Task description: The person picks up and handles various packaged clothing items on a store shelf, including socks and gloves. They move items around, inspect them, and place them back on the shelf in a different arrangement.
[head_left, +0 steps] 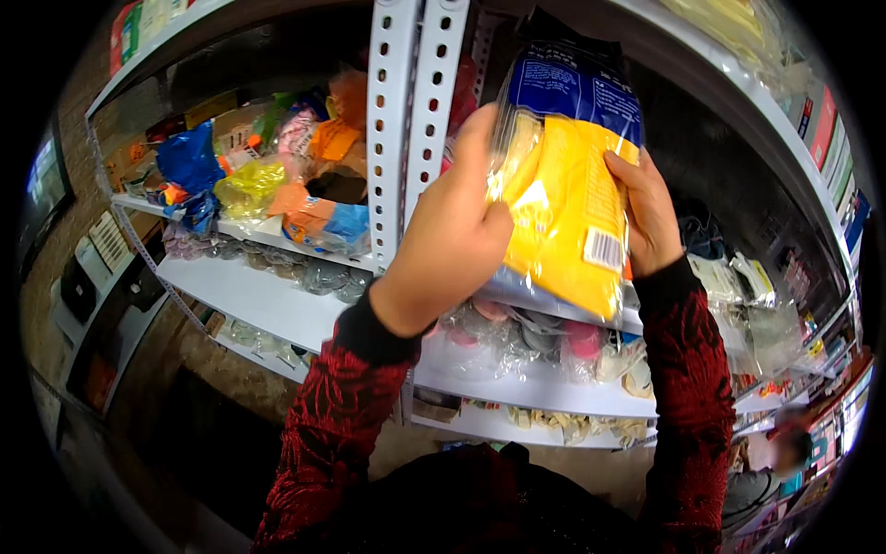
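Note:
A glossy plastic packet (558, 198) is held up in front of the shelves. It is yellow with a dark blue top band and a barcode near its lower right; the yellow contents look like folded rubber gloves. My left hand (457, 231) is closed on the packet's left edge, the thumb bent against its front. On the opposite edge, my right hand (649, 208) grips with its thumb lying across the front and the other fingers mostly hidden behind. The packet hangs slightly tilted and covers part of the shelf behind it.
A perforated white metal upright (395, 129) stands left of the packet. Bags in blue, yellow and orange (249, 189) crowd the left shelf. Below the packet, a white shelf (544, 392) carries clear bags with pink and grey items. Another person (761, 471) is at the lower right.

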